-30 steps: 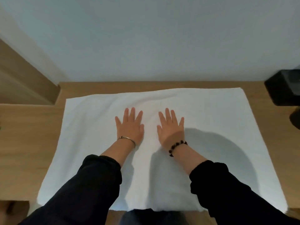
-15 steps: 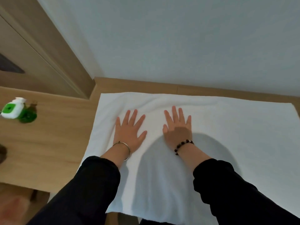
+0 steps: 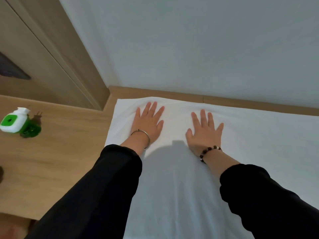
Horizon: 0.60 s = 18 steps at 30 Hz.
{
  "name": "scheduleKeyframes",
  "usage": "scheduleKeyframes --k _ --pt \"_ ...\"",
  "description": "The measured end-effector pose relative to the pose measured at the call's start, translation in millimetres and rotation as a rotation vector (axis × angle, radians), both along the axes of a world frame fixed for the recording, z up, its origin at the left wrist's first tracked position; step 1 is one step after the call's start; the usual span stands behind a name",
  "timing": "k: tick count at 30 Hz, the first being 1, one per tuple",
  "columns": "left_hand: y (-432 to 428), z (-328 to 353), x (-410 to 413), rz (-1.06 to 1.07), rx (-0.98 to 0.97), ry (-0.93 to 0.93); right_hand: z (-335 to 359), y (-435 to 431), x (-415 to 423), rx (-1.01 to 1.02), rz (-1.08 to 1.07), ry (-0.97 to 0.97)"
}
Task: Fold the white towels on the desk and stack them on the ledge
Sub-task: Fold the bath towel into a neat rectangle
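A white towel point(image 3: 255, 135) lies spread flat on the wooden desk point(image 3: 60, 161), reaching almost to the wall. My left hand point(image 3: 146, 121) presses flat on it near its far left corner, fingers straight and spread. My right hand point(image 3: 205, 130) lies flat on the towel a little to the right, fingers also spread. Both hands hold nothing. Black sleeves cover both forearms; the left wrist wears a thin metal bangle and the right a bead bracelet. The towel's near edge is hidden by my arms.
A white and green plug-in device point(image 3: 13, 121) lies on the desk at the left. A wooden panel point(image 3: 51, 57) rises behind the desk's left part. A narrow wooden strip point(image 3: 241, 102) runs along the pale wall behind the towel.
Both hands have slid across the towel toward its far edge and further apart, the left one toward the left corner. The view has swung left, so the device came into sight.
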<state>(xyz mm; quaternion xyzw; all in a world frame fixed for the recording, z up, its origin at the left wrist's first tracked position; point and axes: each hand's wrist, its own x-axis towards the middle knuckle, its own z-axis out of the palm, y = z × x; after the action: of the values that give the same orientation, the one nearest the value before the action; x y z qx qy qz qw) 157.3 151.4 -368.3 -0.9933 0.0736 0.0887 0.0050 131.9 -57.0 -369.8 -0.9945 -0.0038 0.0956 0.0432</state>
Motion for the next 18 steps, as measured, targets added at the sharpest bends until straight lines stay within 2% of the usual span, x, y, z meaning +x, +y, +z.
scheduleKeyframes --k 5,9,12,15,18 --pt "19 16 -80 0.26 0.067 0.033 19 19 -11 -0.088 -0.01 0.13" --pt "57 28 -142 0.56 -0.239 -0.009 8 79 -73 0.029 0.27 0.117" --pt "81 36 -167 0.754 -0.384 -0.027 3 95 -97 0.066 0.262 0.061" --pt "97 40 -181 0.895 -0.531 0.096 3 89 -93 0.039 0.271 0.049" --pt "108 41 -197 0.964 -0.522 0.236 4 91 -93 0.04 0.269 0.047"
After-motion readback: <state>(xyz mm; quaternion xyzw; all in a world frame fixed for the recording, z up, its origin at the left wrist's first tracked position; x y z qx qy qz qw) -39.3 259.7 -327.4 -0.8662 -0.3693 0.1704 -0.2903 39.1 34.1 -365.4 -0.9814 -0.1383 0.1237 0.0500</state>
